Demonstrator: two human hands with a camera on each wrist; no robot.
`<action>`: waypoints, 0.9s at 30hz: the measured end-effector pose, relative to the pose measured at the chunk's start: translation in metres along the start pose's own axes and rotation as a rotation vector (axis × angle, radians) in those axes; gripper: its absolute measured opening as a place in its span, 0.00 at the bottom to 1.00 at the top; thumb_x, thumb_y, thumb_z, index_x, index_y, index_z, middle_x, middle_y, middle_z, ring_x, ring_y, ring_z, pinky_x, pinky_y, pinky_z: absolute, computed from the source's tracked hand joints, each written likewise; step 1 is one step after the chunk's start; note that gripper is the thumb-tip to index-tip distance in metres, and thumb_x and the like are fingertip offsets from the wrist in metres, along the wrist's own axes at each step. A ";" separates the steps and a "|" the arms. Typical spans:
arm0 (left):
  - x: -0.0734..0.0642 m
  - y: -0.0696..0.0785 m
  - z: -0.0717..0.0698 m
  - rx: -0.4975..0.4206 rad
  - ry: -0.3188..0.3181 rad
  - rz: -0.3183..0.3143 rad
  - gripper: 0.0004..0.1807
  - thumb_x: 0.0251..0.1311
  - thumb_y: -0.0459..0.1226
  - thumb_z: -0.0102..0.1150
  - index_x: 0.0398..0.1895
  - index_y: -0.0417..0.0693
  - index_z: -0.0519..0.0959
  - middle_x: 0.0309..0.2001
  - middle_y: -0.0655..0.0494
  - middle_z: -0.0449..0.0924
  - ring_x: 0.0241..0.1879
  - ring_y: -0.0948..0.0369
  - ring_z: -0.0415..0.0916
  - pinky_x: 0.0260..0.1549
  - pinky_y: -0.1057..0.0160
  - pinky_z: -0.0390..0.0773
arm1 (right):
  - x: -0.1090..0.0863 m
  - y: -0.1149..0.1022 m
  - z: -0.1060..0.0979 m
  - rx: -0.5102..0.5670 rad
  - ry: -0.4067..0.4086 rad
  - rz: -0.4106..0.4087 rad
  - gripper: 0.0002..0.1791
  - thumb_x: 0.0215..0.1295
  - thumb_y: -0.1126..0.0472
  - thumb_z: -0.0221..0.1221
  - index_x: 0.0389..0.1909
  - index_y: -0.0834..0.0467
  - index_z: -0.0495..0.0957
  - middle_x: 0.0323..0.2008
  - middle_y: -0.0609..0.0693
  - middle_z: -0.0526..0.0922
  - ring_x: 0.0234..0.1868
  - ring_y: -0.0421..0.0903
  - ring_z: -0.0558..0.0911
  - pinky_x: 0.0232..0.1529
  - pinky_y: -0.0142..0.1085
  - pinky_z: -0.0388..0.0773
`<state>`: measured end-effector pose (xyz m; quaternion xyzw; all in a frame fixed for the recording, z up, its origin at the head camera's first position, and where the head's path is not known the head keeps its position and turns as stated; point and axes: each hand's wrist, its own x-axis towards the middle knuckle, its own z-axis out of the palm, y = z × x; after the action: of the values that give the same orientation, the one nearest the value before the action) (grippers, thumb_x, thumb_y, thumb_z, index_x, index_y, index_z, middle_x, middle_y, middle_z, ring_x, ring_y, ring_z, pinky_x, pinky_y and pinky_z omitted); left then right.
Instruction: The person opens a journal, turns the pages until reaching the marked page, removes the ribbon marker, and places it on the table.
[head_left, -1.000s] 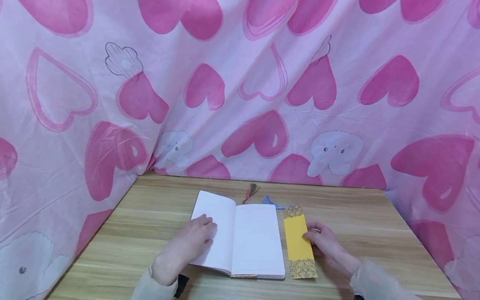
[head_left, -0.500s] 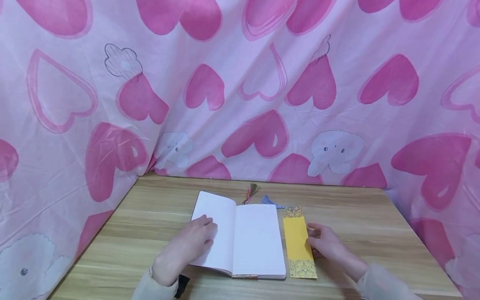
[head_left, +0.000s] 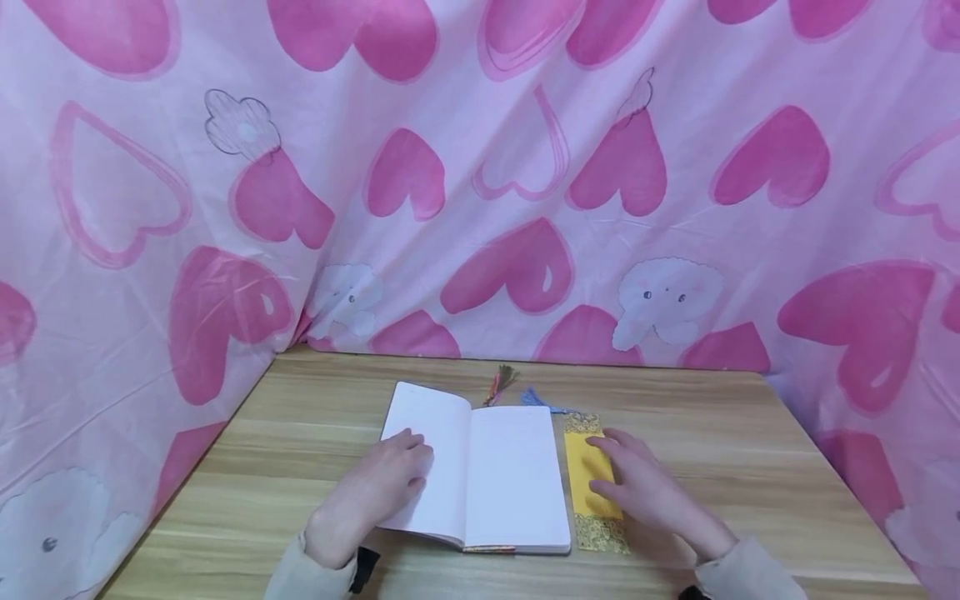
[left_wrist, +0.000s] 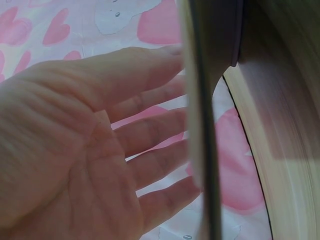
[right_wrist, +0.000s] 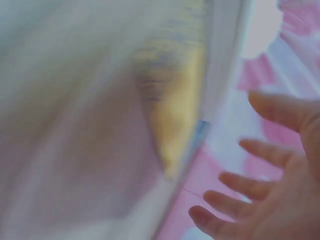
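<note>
A notebook [head_left: 516, 479] lies spread on the table with blank pages showing. On its left page rests my left hand [head_left: 386, 483], the fingertips touching the paper; in the left wrist view those fingers [left_wrist: 155, 132] are nearly straight against the page. Right of the notebook lies a yellow bookmark [head_left: 581, 467] with lacy gold patterned ends and a blue tassel [head_left: 534, 400] at its far end. My right hand [head_left: 637, 483] is over the bookmark's right side, fingers spread, and covers part of it. The right wrist view shows these fingers [right_wrist: 245, 185] apart, holding nothing, with the bookmark blurred beyond.
A multicoloured tassel [head_left: 501, 383] sticks out behind the notebook's far edge. Pink heart-print cloth [head_left: 510, 267] hangs along the back and both sides of the wooden table [head_left: 315, 400]. Strips of bare wood run left of the notebook and right of the bookmark.
My right hand held the bookmark by its right edge, set it down beside the notebook, let go, and moved left over it with fingers spread. My left hand has stayed on the page.
</note>
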<state>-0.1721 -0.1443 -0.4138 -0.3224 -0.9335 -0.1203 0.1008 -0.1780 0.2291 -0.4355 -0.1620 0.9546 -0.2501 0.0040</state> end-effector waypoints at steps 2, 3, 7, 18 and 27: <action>0.000 0.000 -0.001 -0.005 -0.003 -0.008 0.13 0.48 0.28 0.70 0.26 0.45 0.72 0.40 0.43 0.78 0.49 0.37 0.77 0.49 0.43 0.77 | 0.002 -0.006 -0.003 -0.001 -0.008 -0.040 0.31 0.59 0.58 0.68 0.64 0.58 0.71 0.68 0.67 0.62 0.67 0.67 0.62 0.59 0.65 0.65; 0.000 0.001 -0.001 -0.009 -0.005 -0.012 0.13 0.48 0.28 0.70 0.26 0.45 0.72 0.41 0.42 0.78 0.49 0.37 0.77 0.50 0.43 0.77 | 0.002 -0.008 -0.005 0.005 -0.013 -0.052 0.32 0.59 0.57 0.68 0.64 0.58 0.71 0.68 0.67 0.61 0.67 0.67 0.61 0.59 0.65 0.66; 0.000 0.004 -0.002 -0.025 -0.023 -0.029 0.12 0.50 0.29 0.69 0.25 0.45 0.72 0.43 0.42 0.79 0.52 0.38 0.76 0.52 0.44 0.76 | 0.000 -0.018 -0.010 0.036 -0.029 -0.045 0.33 0.60 0.56 0.68 0.66 0.56 0.70 0.69 0.66 0.60 0.68 0.67 0.60 0.57 0.64 0.69; -0.001 0.005 -0.005 -0.019 -0.067 -0.097 0.09 0.52 0.30 0.70 0.30 0.42 0.76 0.48 0.38 0.79 0.55 0.37 0.74 0.55 0.41 0.73 | 0.010 -0.049 0.005 0.039 -0.023 -0.101 0.35 0.56 0.54 0.71 0.65 0.57 0.72 0.69 0.64 0.62 0.70 0.65 0.58 0.62 0.63 0.64; 0.000 0.005 -0.003 -0.003 -0.077 -0.069 0.10 0.52 0.31 0.70 0.29 0.43 0.75 0.47 0.38 0.79 0.54 0.37 0.74 0.52 0.41 0.74 | 0.003 -0.056 0.027 0.040 -0.172 -0.206 0.48 0.47 0.43 0.74 0.68 0.57 0.68 0.72 0.65 0.56 0.72 0.68 0.52 0.66 0.64 0.55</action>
<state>-0.1690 -0.1410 -0.4103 -0.2945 -0.9471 -0.1126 0.0602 -0.1615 0.1693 -0.4325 -0.2798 0.9238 -0.2535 0.0633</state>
